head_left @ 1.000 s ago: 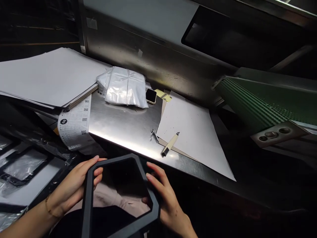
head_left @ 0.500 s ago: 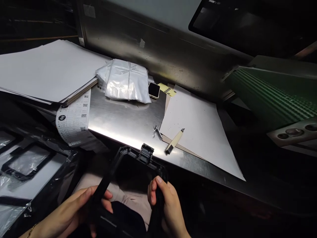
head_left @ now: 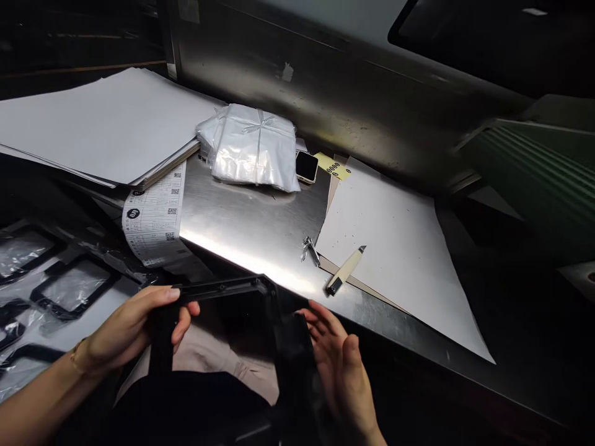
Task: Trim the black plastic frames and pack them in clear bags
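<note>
Head view, looking down over a steel table (head_left: 251,229). Left hand (head_left: 125,328) closed around the left bar of a black frame (head_left: 218,286), fingers curled tight. Right hand (head_left: 341,371) open, fingers spread, just beside the frame's right side, with no clear grip. Frame up in the air, close to the near edge of the table, not resting on it.

On the table, a stack of white sheets (head_left: 102,124), a bundle in clear plastic (head_left: 253,148), a white card (head_left: 395,260), a cream-handled knife (head_left: 346,269) on the card's edge and small metal clippers (head_left: 310,249). Off to the left, more black frames in plastic (head_left: 74,288).

Seems like a step of turning the frame and looking it over. Next move calling for the open right hand to close on the frame again, for a safe two-hand hold.

Different from half a second earlier: right hand no longer pinching the frame, frame turned, and its small hinge piece out of sight.
</note>
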`<state>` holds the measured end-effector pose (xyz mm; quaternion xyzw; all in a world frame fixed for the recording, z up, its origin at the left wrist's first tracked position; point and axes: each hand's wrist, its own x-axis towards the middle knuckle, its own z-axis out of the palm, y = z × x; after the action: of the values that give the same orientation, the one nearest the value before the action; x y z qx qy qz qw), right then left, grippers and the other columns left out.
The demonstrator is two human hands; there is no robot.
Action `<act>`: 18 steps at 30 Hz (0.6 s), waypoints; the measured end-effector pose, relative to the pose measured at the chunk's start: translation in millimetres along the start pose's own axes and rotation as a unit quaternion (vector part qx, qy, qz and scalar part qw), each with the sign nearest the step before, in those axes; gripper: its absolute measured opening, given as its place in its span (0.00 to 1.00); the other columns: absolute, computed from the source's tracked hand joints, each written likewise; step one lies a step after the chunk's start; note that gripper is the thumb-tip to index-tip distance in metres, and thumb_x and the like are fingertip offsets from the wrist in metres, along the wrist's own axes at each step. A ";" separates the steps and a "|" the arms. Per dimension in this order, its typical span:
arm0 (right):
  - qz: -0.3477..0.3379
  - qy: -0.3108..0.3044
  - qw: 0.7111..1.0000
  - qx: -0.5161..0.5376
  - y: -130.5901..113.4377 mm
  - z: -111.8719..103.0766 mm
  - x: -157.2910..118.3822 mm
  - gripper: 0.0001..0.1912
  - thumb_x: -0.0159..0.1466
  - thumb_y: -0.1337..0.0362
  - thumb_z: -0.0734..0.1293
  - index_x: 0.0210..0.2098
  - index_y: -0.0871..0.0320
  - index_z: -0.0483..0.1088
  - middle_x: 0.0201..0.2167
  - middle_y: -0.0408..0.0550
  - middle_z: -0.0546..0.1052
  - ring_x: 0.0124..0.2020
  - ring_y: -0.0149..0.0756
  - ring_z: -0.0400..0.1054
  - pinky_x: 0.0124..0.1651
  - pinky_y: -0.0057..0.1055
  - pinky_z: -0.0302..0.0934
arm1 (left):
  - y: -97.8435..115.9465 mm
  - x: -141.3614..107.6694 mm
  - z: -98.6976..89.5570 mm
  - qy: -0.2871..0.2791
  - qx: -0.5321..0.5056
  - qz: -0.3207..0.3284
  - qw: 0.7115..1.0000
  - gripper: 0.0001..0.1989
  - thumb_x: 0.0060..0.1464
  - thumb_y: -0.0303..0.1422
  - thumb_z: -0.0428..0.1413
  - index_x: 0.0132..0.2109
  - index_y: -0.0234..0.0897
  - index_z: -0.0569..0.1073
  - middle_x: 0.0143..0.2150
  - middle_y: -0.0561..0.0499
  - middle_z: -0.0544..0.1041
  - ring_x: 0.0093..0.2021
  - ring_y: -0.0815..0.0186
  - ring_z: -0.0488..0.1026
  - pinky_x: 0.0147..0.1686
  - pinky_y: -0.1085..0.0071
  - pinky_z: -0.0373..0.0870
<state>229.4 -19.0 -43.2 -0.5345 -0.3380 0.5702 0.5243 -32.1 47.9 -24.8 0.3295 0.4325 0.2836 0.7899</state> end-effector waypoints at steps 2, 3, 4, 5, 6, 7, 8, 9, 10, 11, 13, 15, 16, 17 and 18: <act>0.001 -0.046 0.998 -0.046 -10.6 -1.7 6.7 0.30 0.56 0.40 0.57 0.48 0.52 0.65 0.40 0.47 0.70 0.32 0.31 0.60 0.37 0.29 0.56 | 6.9 11.5 1.7 -0.048 0.016 -0.030 0.998 0.18 0.50 0.40 0.51 0.27 0.28 0.76 0.13 0.52 0.69 0.14 0.73 0.62 0.15 0.79 0.60; 0.012 -0.078 0.994 -0.071 -16.0 1.3 8.6 0.27 0.55 0.43 0.61 0.46 0.53 0.68 0.37 0.47 0.71 0.30 0.30 0.60 0.35 0.29 0.56 | 8.8 17.1 3.8 -0.068 0.021 -0.044 0.996 0.18 0.50 0.39 0.51 0.26 0.26 0.76 0.11 0.51 0.68 0.12 0.74 0.60 0.13 0.80 0.57; 0.026 -0.109 0.989 -0.095 -20.8 6.0 9.5 0.23 0.54 0.47 0.64 0.43 0.54 0.71 0.32 0.46 0.72 0.28 0.30 0.60 0.34 0.29 0.56 | 9.8 22.3 6.2 -0.089 0.024 -0.059 0.994 0.18 0.50 0.38 0.52 0.25 0.24 0.75 0.10 0.51 0.67 0.11 0.75 0.59 0.11 0.80 0.55; 0.039 -0.134 0.983 -0.115 -24.6 11.4 9.6 0.18 0.53 0.51 0.67 0.38 0.55 0.73 0.27 0.45 0.72 0.26 0.29 0.60 0.32 0.28 0.55 | 10.1 26.8 8.4 -0.106 0.024 -0.070 0.992 0.19 0.50 0.37 0.52 0.24 0.23 0.75 0.09 0.51 0.66 0.10 0.76 0.58 0.11 0.81 0.54; 0.047 -0.146 0.980 -0.130 -27.1 16.7 9.3 0.13 0.53 0.55 0.68 0.34 0.57 0.74 0.22 0.43 0.71 0.24 0.29 0.60 0.31 0.28 0.55 | 9.8 30.4 9.9 -0.120 0.019 -0.077 0.990 0.20 0.52 0.38 0.51 0.25 0.22 0.75 0.10 0.51 0.66 0.10 0.77 0.58 0.12 0.82 0.54; 0.046 -0.142 0.979 -0.138 -28.2 20.9 8.7 0.10 0.54 0.58 0.68 0.31 0.57 0.73 0.19 0.41 0.68 0.23 0.28 0.59 0.30 0.27 0.54 | 8.7 32.8 10.7 -0.126 0.007 -0.075 0.989 0.22 0.53 0.40 0.49 0.26 0.23 0.76 0.12 0.49 0.69 0.12 0.76 0.61 0.13 0.82 0.56; 0.036 -0.121 0.982 -0.138 -27.9 23.6 8.2 0.09 0.56 0.58 0.66 0.30 0.57 0.72 0.16 0.39 0.65 0.22 0.27 0.57 0.29 0.26 0.53 | 6.7 34.0 10.8 -0.124 -0.011 -0.064 0.990 0.25 0.55 0.43 0.46 0.29 0.24 0.76 0.17 0.47 0.73 0.15 0.74 0.65 0.16 0.81 0.59; 0.020 -0.087 0.987 -0.131 -26.5 24.9 7.7 0.10 0.58 0.57 0.63 0.30 0.57 0.70 0.16 0.37 0.62 0.21 0.26 0.55 0.28 0.26 0.52 | 3.4 33.7 10.7 -0.114 -0.031 -0.048 0.992 0.27 0.55 0.46 0.42 0.33 0.28 0.77 0.23 0.45 0.76 0.21 0.71 0.70 0.20 0.80 0.64; 0.000 -0.043 0.992 -0.121 -24.1 25.3 7.4 0.11 0.60 0.56 0.60 0.31 0.56 0.68 0.17 0.37 0.60 0.21 0.25 0.53 0.27 0.25 0.52 | -1.3 32.1 10.8 -0.104 -0.052 -0.030 0.993 0.28 0.56 0.48 0.39 0.37 0.32 0.76 0.31 0.45 0.78 0.30 0.67 0.73 0.27 0.77 0.67; -0.021 0.002 0.994 -0.110 -21.1 25.5 7.1 0.12 0.62 0.55 0.57 0.32 0.56 0.65 0.18 0.37 0.59 0.21 0.25 0.53 0.27 0.25 0.51 | -7.5 29.2 11.9 -0.101 -0.074 -0.014 0.992 0.27 0.55 0.49 0.39 0.41 0.36 0.75 0.40 0.45 0.78 0.38 0.64 0.73 0.35 0.73 0.69; -0.050 0.071 0.991 -0.098 -13.6 28.3 6.0 0.13 0.64 0.54 0.52 0.30 0.55 0.59 0.21 0.38 0.58 0.22 0.26 0.52 0.26 0.24 0.52 | -22.5 20.6 18.8 -0.129 -0.113 -0.001 0.985 0.25 0.51 0.49 0.47 0.49 0.40 0.71 0.50 0.46 0.73 0.50 0.56 0.68 0.47 0.64 0.64; -0.057 0.094 0.989 -0.103 -5.9 35.8 3.6 0.13 0.64 0.55 0.50 0.29 0.55 0.55 0.24 0.38 0.59 0.23 0.26 0.53 0.26 0.25 0.54 | -37.0 10.7 31.4 -0.193 -0.143 -0.003 0.971 0.32 0.39 0.44 0.61 0.53 0.44 0.67 0.52 0.46 0.71 0.54 0.50 0.65 0.51 0.57 0.60; -0.055 0.092 0.988 -0.111 -2.6 40.6 1.9 0.13 0.65 0.55 0.50 0.30 0.55 0.55 0.24 0.39 0.60 0.22 0.25 0.54 0.25 0.25 0.55 | -42.3 6.2 38.7 -0.203 -0.144 -0.010 0.969 0.32 0.38 0.40 0.63 0.53 0.47 0.66 0.52 0.47 0.72 0.52 0.51 0.67 0.50 0.57 0.62; -0.052 0.085 0.987 -0.124 -0.3 44.9 0.2 0.12 0.65 0.55 0.50 0.31 0.54 0.55 0.25 0.39 0.61 0.21 0.25 0.54 0.23 0.25 0.55 | -45.9 2.4 45.6 -0.195 -0.139 -0.020 0.971 0.30 0.41 0.37 0.62 0.53 0.48 0.66 0.51 0.48 0.72 0.50 0.54 0.69 0.47 0.59 0.63; -0.051 0.074 0.986 -0.142 0.8 47.9 -1.1 0.11 0.65 0.55 0.50 0.33 0.54 0.55 0.25 0.38 0.62 0.20 0.25 0.55 0.22 0.25 0.55 | -47.6 -0.6 51.4 -0.173 -0.137 -0.029 0.975 0.27 0.43 0.35 0.61 0.53 0.47 0.66 0.50 0.48 0.73 0.46 0.57 0.72 0.44 0.62 0.66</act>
<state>183.0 -11.9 -34.0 -0.6264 -0.4030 0.4474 0.4951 20.1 3.7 -39.9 0.2493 0.2556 0.2557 0.8984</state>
